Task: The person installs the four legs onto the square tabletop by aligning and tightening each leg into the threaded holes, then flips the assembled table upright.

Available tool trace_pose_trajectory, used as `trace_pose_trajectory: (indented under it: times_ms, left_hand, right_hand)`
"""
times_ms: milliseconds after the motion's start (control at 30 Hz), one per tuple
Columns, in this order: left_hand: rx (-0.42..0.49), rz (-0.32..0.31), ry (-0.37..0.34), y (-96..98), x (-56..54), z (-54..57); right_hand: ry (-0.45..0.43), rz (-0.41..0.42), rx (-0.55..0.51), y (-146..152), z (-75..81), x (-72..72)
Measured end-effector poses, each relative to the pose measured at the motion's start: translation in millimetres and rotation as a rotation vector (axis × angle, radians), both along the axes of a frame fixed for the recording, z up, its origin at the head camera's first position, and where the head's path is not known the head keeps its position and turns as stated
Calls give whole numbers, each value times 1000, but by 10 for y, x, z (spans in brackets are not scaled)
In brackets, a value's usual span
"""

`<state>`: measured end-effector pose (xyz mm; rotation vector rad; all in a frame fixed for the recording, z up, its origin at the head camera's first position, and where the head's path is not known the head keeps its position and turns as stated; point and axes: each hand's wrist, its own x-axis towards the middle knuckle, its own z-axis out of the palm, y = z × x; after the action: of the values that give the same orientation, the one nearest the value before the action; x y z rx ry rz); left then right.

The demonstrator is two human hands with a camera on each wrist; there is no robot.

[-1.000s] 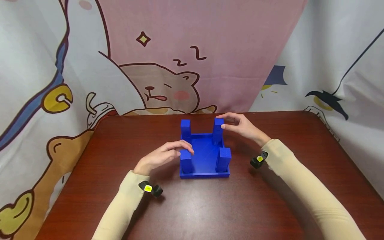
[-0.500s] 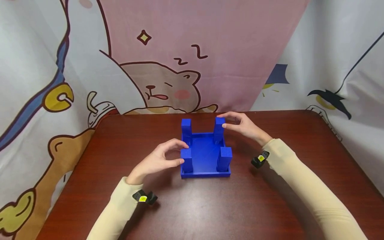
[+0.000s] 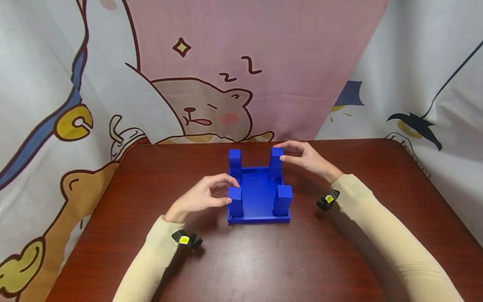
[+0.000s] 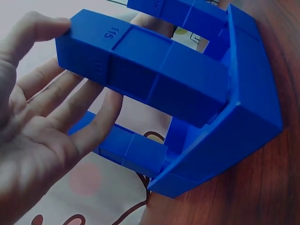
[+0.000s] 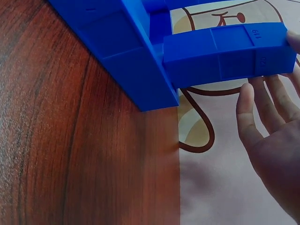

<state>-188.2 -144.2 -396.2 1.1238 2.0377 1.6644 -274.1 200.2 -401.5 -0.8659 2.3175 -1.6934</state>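
A square blue tray [image 3: 260, 220] with a low rim sits on the table and carries an upright blue post at each corner. My left hand [image 3: 205, 195] pinches the top of the front-left post [image 3: 235, 203], thumb on the near side and fingers behind. In the left wrist view, raised digits such as 115 mark this post [image 4: 140, 65], which stands inside the rim. At the far right corner, my right hand [image 3: 303, 158] pinches the top of the back-right post [image 3: 276, 163] between thumb and fingers. Seams across the post [image 5: 229, 51] show in the right wrist view.
The back-left post [image 3: 235, 161] and front-right post [image 3: 282, 201] stand untouched by either hand. Under the tray is a dark red wooden table [image 3: 245, 264]. A cartoon-printed cloth [image 3: 286, 63] hangs behind its far edge.
My left hand has shifted its thumb from the top of the front-left post down to its near left side, first drawing back, then coming closer. The right hand stays at its post.
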Motion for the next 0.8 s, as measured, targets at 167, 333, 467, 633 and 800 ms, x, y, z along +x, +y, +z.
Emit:
trace_pose_trajectory:
  times_ms: [167,333,467,633,800]
  left_hand:
    - [10,-13,10,12,-26,8]
    - [30,-29,0,19,-37,-3]
    - [29,-7,25,11,-19,-45]
    - [55,35,-39,-55,50,-120]
    - [72,78,-46,-211,57,-247]
  right_hand:
    - [-1,-1,10,12,7,3]
    - [0,1,11,14,12,17]
    - [5,4,-2,2,12,28]
    - [31,-3,13,-8,-6,57]
    - [68,-22,104,91,-151,130]
